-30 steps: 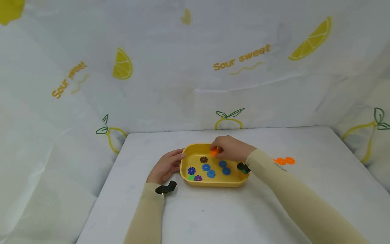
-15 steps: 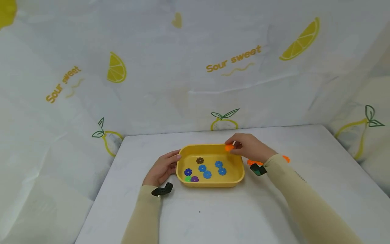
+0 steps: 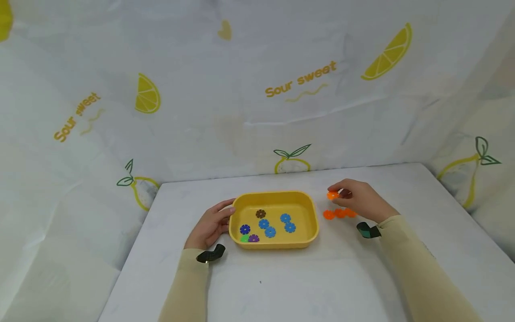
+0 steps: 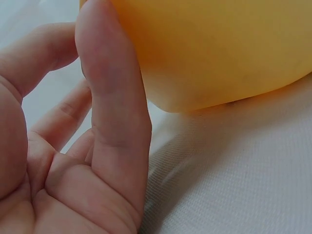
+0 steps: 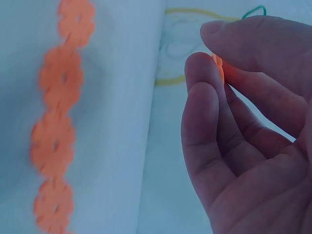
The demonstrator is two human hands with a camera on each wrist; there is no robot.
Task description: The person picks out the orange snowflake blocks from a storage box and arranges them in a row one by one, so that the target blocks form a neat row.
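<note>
A shallow yellow tray (image 3: 273,245) rests on the white table. My left hand (image 3: 208,227) grips its left rim, with the thumb (image 4: 114,97) in front of the yellow wall in the left wrist view. Just right of the tray, my right hand (image 3: 364,200) pinches an orange notched plastic disc (image 3: 332,195) above the table. In the right wrist view the fingers hide most of that disc. Under and in front of this hand lies a row of orange discs (image 3: 329,215), joined edge to edge as the right wrist view shows.
Inside the tray lie a brown disc (image 3: 260,213), several light blue discs in joined pairs (image 3: 270,232), a dark blue disc (image 3: 245,229), a purple disc (image 3: 254,239) and a green disc (image 3: 244,238). A lemon-print sheet (image 3: 241,147) hangs behind the table.
My right hand has carried the orange disc out from over the tray to the right, above the orange row. My left hand stays on the tray's rim. The head view has shifted slightly.
</note>
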